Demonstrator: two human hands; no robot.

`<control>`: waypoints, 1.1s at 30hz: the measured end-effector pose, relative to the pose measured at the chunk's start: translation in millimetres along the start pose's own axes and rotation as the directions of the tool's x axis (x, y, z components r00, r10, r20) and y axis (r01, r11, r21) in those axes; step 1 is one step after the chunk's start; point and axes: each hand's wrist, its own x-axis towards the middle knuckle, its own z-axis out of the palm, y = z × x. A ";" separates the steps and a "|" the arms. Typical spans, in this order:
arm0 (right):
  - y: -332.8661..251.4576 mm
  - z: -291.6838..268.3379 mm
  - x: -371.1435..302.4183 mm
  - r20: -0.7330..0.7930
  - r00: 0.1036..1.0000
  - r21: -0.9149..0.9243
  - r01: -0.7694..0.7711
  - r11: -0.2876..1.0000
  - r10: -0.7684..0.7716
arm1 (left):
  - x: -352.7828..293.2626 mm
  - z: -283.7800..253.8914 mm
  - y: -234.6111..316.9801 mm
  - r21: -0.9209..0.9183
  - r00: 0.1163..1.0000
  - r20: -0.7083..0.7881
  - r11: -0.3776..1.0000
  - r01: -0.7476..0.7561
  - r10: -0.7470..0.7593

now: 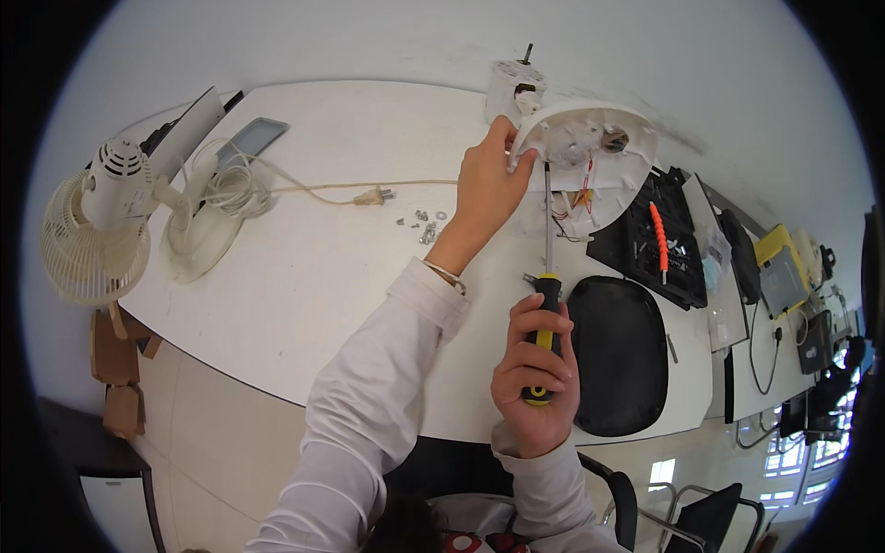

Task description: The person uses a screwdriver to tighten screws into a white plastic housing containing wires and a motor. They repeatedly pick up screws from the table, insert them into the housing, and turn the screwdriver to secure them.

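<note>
Left hand (489, 180) is gripping the left edge of a white plastic housing (645, 138), thumb on the near face, fingers curling behind, partly hidden. Housing is sitting at the far right of the white table (304, 313), open side facing the person, red wires (588, 175) showing inside. Right hand (535, 369) is holding a yellow-and-black screwdriver (549, 281), fingers wrapping closed around the handle, shaft pointing away from the person. Tip is reaching the housing's left part, just beside the left thumb; can't tell whether it's seating in a screw.

White motor (502, 92) is standing just beyond the left hand, shaft up. Loose screws (428, 235) are lying left of the left wrist, plug (373, 196) just beyond them. Black rounded plate (619, 359) is lying right of the right hand. Black tool case (687, 286) is lying open farther right, orange flexible shaft (659, 235) resting on it. White fan (97, 221) is standing far left, coiled cord (235, 194) beside it.
</note>
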 end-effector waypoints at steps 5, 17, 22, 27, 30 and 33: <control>-16.8 -12.5 -17.9 -0.123 0.992 -0.189 -0.039 0.981 0.015 | 0.5 1.9 2.3 0.044 0.999 -0.006 0.998 -0.037 0.037; -44.3 -25.9 -54.9 0.009 0.948 -0.988 0.058 0.144 -0.319 | -6.3 -105.3 -14.8 0.206 0.992 0.121 0.977 -0.055 0.030; -37.5 -28.6 -52.3 0.062 0.929 -0.997 0.074 0.019 -0.364 | -50.6 -168.5 -61.9 0.469 0.964 0.116 0.869 0.160 -0.240; -40.9 -27.5 -54.9 0.040 0.930 -0.998 0.055 0.032 -0.366 | -57.5 -162.4 -65.2 0.501 0.955 0.207 0.861 0.084 -0.214; -43.1 -27.7 -55.5 0.033 0.929 -0.995 0.067 0.079 -0.368 | -57.9 -148.2 -55.6 0.567 0.939 0.230 0.820 0.083 -0.255; -45.5 -29.0 -55.9 0.028 0.924 -0.989 0.082 0.127 -0.381 | -62.2 -141.0 -54.4 0.603 0.948 0.215 0.795 0.059 -0.233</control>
